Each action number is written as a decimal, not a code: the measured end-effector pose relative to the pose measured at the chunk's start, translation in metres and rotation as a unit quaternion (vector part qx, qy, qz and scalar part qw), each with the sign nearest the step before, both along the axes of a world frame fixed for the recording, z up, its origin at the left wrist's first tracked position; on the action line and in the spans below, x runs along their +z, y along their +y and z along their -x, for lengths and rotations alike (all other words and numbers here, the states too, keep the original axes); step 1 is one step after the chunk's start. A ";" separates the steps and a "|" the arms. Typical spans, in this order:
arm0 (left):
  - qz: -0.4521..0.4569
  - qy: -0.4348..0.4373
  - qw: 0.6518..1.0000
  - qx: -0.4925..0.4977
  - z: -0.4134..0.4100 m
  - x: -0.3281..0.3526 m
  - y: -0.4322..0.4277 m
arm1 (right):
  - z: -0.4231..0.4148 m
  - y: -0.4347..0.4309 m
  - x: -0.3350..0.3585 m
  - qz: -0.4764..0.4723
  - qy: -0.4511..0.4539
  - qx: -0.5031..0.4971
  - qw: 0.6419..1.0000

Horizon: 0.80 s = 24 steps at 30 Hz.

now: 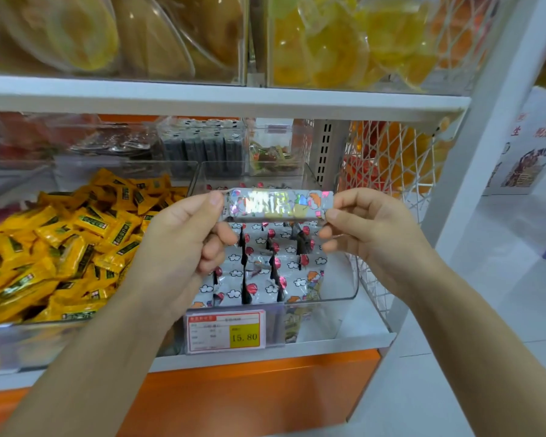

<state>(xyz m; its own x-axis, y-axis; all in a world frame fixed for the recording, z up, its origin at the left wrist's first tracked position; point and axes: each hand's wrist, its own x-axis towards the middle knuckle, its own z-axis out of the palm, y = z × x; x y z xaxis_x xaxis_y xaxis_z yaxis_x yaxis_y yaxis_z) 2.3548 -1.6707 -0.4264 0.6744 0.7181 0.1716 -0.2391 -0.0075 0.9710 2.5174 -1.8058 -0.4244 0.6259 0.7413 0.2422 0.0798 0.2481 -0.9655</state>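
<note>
"15.80" on the price tag (224, 332)

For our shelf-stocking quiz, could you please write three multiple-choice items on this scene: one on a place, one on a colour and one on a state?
1. Where is the silver packet held?
A) above the clear bin of matching packets
B) in a shopping basket
C) on the floor

2. What colour are the heaped packets in the bin to the left?
A) blue
B) yellow
C) white

3. How is the silver packet held?
A) both hands lie flat under it
B) one hand alone touches it
C) the left hand and the right hand each pinch one end

Answers:
1 A, it hangs over the bin of silver packets with the same print.
2 B, their wrappers are yellow with dark labels.
3 C, the thumb and fingers of each hand close on one end.
</note>
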 end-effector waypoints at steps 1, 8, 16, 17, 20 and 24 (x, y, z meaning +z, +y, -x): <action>-0.029 0.012 0.999 0.006 0.000 -0.001 0.001 | 0.001 0.001 0.000 -0.007 0.013 0.001 1.000; -0.172 0.014 0.985 0.026 0.001 -0.002 -0.002 | 0.007 0.006 0.003 -0.027 -0.020 -0.023 0.999; -0.175 0.041 0.983 0.034 0.001 -0.001 -0.005 | 0.010 0.004 0.001 -0.049 -0.089 0.006 0.995; -0.176 0.040 0.983 0.035 0.001 -0.001 -0.004 | 0.010 0.004 0.002 -0.042 -0.094 0.006 0.995; -0.175 0.033 0.984 0.020 0.001 0.000 -0.006 | 0.013 0.003 0.001 -0.014 -0.139 -0.037 0.990; -0.184 0.034 0.982 0.018 0.001 0.001 -0.009 | 0.016 0.005 0.001 -0.007 -0.164 -0.086 0.983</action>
